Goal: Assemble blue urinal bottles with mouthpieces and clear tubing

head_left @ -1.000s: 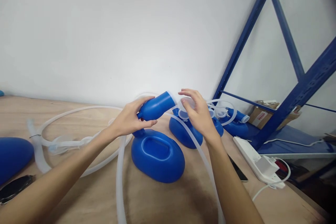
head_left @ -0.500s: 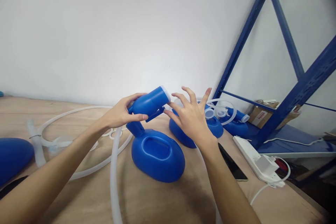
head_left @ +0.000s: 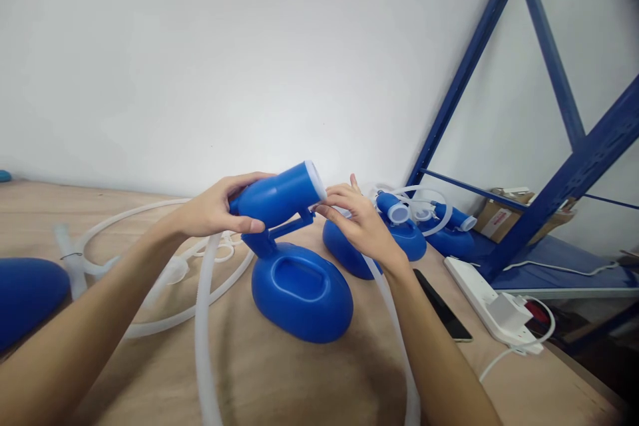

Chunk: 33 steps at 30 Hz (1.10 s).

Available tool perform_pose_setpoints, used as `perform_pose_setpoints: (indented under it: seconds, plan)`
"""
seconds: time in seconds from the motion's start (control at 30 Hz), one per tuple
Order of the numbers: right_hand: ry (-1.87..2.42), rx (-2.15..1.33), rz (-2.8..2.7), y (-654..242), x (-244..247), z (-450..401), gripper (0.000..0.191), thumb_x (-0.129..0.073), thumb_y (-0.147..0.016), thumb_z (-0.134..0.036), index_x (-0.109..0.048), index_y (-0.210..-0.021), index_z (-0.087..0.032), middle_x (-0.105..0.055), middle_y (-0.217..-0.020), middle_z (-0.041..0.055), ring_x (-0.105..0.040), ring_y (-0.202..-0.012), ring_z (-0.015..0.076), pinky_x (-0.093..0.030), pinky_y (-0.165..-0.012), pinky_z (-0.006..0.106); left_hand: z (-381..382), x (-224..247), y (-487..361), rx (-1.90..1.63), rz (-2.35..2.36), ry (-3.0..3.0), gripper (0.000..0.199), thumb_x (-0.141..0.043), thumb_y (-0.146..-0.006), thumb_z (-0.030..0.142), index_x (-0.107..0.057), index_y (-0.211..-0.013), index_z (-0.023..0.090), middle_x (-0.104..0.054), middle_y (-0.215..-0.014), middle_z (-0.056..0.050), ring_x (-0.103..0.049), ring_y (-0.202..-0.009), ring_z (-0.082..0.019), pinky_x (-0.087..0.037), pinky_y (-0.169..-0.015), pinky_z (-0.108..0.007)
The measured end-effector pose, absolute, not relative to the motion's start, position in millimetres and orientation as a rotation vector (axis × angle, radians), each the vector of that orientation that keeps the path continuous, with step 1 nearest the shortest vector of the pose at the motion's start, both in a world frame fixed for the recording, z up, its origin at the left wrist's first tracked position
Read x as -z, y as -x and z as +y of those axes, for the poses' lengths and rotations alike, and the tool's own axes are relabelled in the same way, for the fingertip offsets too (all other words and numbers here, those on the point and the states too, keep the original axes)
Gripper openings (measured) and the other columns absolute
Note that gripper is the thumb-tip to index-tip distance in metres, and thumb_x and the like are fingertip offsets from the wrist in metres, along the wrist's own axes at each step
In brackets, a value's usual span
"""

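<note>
With the clock read about the middle of the view, 12 o'clock is filled by a white wall (head_left: 200,60). Below it a single brown table (head_left: 299,386) is spread. Between 1 and 4 o'clock one blue metal rack (head_left: 549,53) is seen.

Five blue bottle bodies can be counted. The near bottle (head_left: 302,293) is set on the table at 6 o'clock, its long axis laid from 10 to 4, its neck turned to 10. One body (head_left: 30,296), cut by the frame, is seen between 8 and 9; three are grouped between 3 and 5. White hoses (head_left: 202,333) are looped on both sides, their number hidden by crossings. One power strip (head_left: 474,293) is placed at 4.

Three white-rimmed spouts are visible, two of them at the rear bottles. The third, the blue spout (head_left: 277,196), is held at 9 o'clock, just above the near bottle's neck; whether the two are joined cannot be told. Its long axis is tilted slightly, its open end pointed between 2 and 3. Its rear end is gripped by the left hand (head_left: 217,206). By the right hand (head_left: 362,219), fingers bunched, the rim's lower edge is met; whether anything is pinched there cannot be told. One phone (head_left: 442,306) is laid between 4 and 5. Beneath the spout one thin blue strap (head_left: 294,223) is seen.
</note>
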State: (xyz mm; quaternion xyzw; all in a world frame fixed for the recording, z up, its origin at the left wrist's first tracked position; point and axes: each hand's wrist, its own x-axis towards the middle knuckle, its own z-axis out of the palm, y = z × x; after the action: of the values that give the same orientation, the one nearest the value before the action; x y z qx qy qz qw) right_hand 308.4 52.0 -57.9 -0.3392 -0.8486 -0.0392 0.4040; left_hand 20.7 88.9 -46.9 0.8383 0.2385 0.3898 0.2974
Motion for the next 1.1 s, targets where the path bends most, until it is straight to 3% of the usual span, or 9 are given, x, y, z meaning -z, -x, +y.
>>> perform_pose_setpoints:
  seconds: [0.1,0.17,0.3,0.47,0.63,0.77,0.93,1.03,1.1]
  plan:
    - [0.906,0.318,-2.188,-304,63,54,0.022,-0.056,-0.104,-0.034,-0.077,-0.101,-0.028,-0.070,-0.111,0.0050,-0.062,-0.109,0.0243,-0.031,-0.119,0.060,82,38,-16,-1.153,0.739,-2.135,0.073,-0.087,-0.068,0.047,-0.066,-0.133,0.020,-0.072,-0.105,-0.007,-0.069,-0.085,-0.023,-0.056,-0.063,-0.025]
    - [0.908,0.450,-2.216,-298,67,53,0.021,-0.058,-0.103,-0.033,-0.078,-0.104,-0.025,-0.066,-0.108,0.0089,-0.058,-0.105,0.0250,-0.046,-0.102,0.047,78,31,-10,-1.207,0.831,-2.035,0.072,-0.087,-0.071,0.043,-0.062,-0.135,0.021,-0.069,-0.087,-0.003,-0.062,-0.070,-0.016,-0.045,-0.050,-0.019]
    - [0.874,0.572,-2.322,-276,72,55,0.021,-0.057,-0.104,-0.028,-0.077,-0.106,-0.021,-0.066,-0.092,0.0067,-0.057,-0.091,0.0217,-0.043,-0.083,0.037,73,19,5,-1.379,0.986,-1.841,0.055,-0.085,-0.075,0.041,-0.064,-0.121,0.021,-0.059,-0.069,0.001,-0.053,-0.059,-0.011,-0.033,-0.044,-0.016]
    - [1.004,0.712,-2.370,-233,69,89,0.024,-0.051,-0.106,-0.016,-0.075,-0.106,-0.019,-0.070,-0.095,0.0079,-0.063,-0.086,0.0201,-0.039,-0.070,0.032,72,9,27,-1.550,1.056,-1.720,0.047,-0.086,-0.071,0.042,-0.066,-0.109,0.023,-0.060,-0.083,-0.001,-0.059,-0.064,-0.012,-0.035,-0.043,-0.015]
    - [0.939,0.080,-2.299,-195,66,129,0.020,-0.060,-0.102,-0.023,-0.073,-0.116,-0.017,-0.073,-0.105,0.0073,-0.069,-0.089,0.0168,-0.048,-0.078,0.028,70,6,35,-1.563,1.094,-1.691,0.046,-0.085,-0.070,0.039,-0.066,-0.109,0.023,-0.060,-0.085,-0.001,-0.058,-0.065,-0.011,-0.034,-0.045,-0.016]
    - [0.827,-0.507,-2.173,-184,65,128,0.039,-0.071,-0.093,-0.031,-0.066,-0.130,-0.018,-0.074,-0.101,0.0045,-0.069,-0.082,0.0144,-0.053,-0.080,0.029,68,6,36,-1.493,1.127,-1.759,0.044,-0.084,-0.073,0.043,-0.066,-0.106,0.022,-0.060,-0.079,-0.001,-0.057,-0.067,-0.012,-0.034,-0.047,-0.017]
    - [0.732,-0.652,-1.790,-203,56,103,0.043,-0.074,-0.087,-0.040,-0.061,-0.124,-0.022,-0.068,-0.113,0.0066,-0.069,-0.093,0.0176,-0.056,-0.076,0.029,70,7,34,-1.235,1.192,-1.954,0.057,-0.081,-0.075,0.052,-0.066,-0.121,0.023,-0.062,-0.071,0.000,-0.058,-0.065,-0.014,-0.036,-0.046,-0.019]
    - [0.663,-0.584,-1.631,-223,51,87,0.042,-0.076,-0.085,-0.045,-0.060,-0.118,-0.025,-0.064,-0.116,0.0054,-0.066,-0.103,0.0183,-0.056,-0.086,0.031,72,10,28,-1.036,1.177,-2.153,0.070,-0.081,-0.072,0.054,-0.064,-0.132,0.024,-0.073,-0.090,-0.003,-0.066,-0.074,-0.018,-0.049,-0.055,-0.023]
    - [0.659,-0.538,-1.678,-236,50,78,0.028,-0.074,-0.088,-0.045,-0.065,-0.105,-0.025,-0.064,-0.106,0.0036,-0.063,-0.102,0.0180,-0.054,-0.089,0.032,74,13,23,-0.924,1.107,-2.249,0.076,-0.081,-0.072,0.055,-0.060,-0.139,0.027,-0.074,-0.110,-0.003,-0.070,-0.089,-0.022,-0.056,-0.069,-0.026]
